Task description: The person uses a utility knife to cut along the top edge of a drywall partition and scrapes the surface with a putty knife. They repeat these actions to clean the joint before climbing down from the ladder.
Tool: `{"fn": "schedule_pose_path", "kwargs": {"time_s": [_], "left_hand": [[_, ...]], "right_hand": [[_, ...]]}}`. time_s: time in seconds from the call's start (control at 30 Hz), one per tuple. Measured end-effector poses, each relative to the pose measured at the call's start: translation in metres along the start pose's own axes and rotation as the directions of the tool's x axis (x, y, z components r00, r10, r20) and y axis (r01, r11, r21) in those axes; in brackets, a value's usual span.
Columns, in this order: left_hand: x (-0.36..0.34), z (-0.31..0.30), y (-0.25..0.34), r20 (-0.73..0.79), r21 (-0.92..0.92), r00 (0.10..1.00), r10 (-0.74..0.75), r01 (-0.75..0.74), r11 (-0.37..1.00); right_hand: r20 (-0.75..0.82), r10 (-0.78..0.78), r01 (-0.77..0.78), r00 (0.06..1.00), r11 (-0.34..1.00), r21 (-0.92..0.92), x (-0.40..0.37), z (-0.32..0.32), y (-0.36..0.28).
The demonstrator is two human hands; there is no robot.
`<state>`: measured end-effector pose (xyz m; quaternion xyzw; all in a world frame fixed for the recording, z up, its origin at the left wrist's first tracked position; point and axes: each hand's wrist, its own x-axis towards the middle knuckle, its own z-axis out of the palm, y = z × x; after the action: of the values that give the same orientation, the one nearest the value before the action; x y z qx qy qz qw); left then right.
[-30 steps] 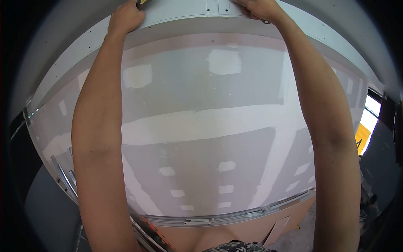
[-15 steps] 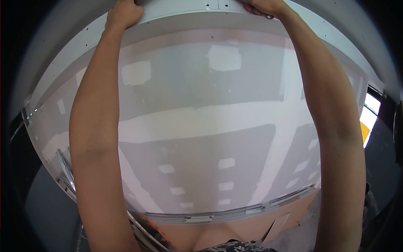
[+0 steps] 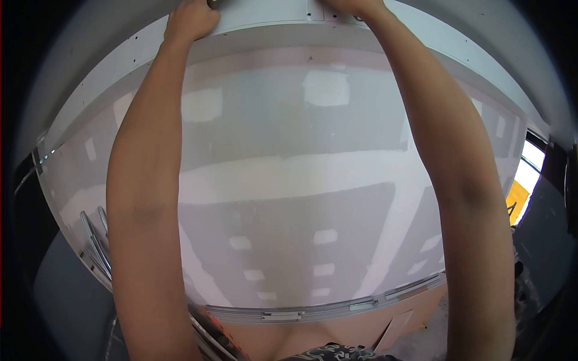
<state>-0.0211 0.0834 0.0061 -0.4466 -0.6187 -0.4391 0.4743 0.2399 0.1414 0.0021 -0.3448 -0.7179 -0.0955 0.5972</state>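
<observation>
Both arms are raised overhead. The left hand (image 3: 191,21) is set against the lower edge of a white board (image 3: 265,15) that runs along the top of the scene, above the wall. Its fingers are curled over that edge, with the tips cut off by the picture's border. The right hand (image 3: 355,7) is laid on the same board further right, beside a small screwed plate (image 3: 319,9). Only its heel and wrist are seen, so it cannot be told how far its fingers are closed.

Below the board, a drywall wall (image 3: 301,240) fills the far view, crossed by a pale band of joint compound (image 3: 289,177) and dotted with lighter patches. A metal track (image 3: 313,313) is seen along the wall's foot, loose metal profiles (image 3: 96,240) at the left, and a bright window (image 3: 530,162) at the far right.
</observation>
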Motion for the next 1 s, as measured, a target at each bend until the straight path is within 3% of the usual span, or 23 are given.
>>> {"fn": "schedule_pose_path", "kwargs": {"time_s": [0.13, 0.2, 0.23, 0.33, 0.4, 0.5, 0.63, 0.77, 0.83, 0.9, 0.93, 0.97, 1.0], "left_hand": [[0.002, -0.001, -0.009, 0.006, 0.021, 0.998, 0.068, -0.068, 0.997], [0.003, 0.000, -0.010, 0.013, 0.001, 0.996, 0.087, -0.087, 0.996], [0.002, -0.003, -0.006, 0.013, 0.003, 0.997, 0.082, -0.082, 0.997], [-0.002, -0.008, 0.000, 0.091, -0.047, 0.995, -0.048, 0.052, 0.998], [0.000, -0.005, -0.006, 0.041, -0.028, 0.999, 0.004, -0.003, 1.000], [0.002, -0.002, -0.008, 0.027, 0.006, 0.999, 0.041, -0.042, 0.999], [-0.003, -0.010, -0.003, 0.096, -0.011, 0.995, -0.008, 0.009, 1.000], [-0.003, -0.008, -0.002, 0.076, -0.009, 0.997, 0.006, -0.005, 1.000], [0.000, -0.007, -0.003, 0.062, 0.001, 0.998, 0.002, -0.002, 1.000], [0.001, -0.003, -0.005, 0.051, 0.002, 0.999, -0.005, 0.005, 1.000], [0.001, -0.001, -0.007, 0.055, -0.003, 0.998, -0.002, 0.002, 1.000], [0.000, -0.001, -0.006, 0.058, -0.007, 0.998, -0.001, 0.001, 1.000], [0.001, -0.002, -0.006, 0.057, -0.011, 0.998, 0.000, 0.000, 1.000]], "right_hand": [[-0.085, -0.114, 0.112, 0.990, 0.993, -0.026, 0.013, 0.015, -0.004], [-0.060, -0.124, 0.110, 0.991, 0.974, -0.200, 0.017, 0.018, -0.004], [-0.057, -0.127, 0.114, 0.990, 0.973, -0.199, 0.021, 0.021, -0.001], [-0.183, -0.133, 0.122, 0.974, 0.990, -0.071, 0.027, 0.030, 0.014], [-0.140, -0.230, 0.228, 0.963, 0.973, -0.032, 0.016, 0.028, 0.018], [-0.127, -0.167, 0.182, 0.978, 0.976, 0.122, -0.002, 0.031, 0.025], [-0.082, -0.171, 0.178, 0.982, 0.981, 0.082, -0.025, 0.033, 0.042], [-0.160, -0.173, 0.206, 0.972, 0.954, 0.219, -0.078, 0.054, 0.079], [-0.111, -0.184, 0.202, 0.977, 0.963, 0.181, -0.114, 0.064, 0.093], [-0.081, -0.094, 0.117, 0.992, 0.923, 0.367, -0.164, 0.082, 0.108], [0.018, -0.044, 0.033, 0.999, 0.926, 0.377, -0.195, 0.091, 0.118], [0.125, -0.022, -0.001, 0.992, 0.984, 0.177, -0.228, 0.107, 0.132], [0.376, 0.052, -0.127, 0.925, 0.976, 0.179, -0.263, 0.119, 0.145]]}}
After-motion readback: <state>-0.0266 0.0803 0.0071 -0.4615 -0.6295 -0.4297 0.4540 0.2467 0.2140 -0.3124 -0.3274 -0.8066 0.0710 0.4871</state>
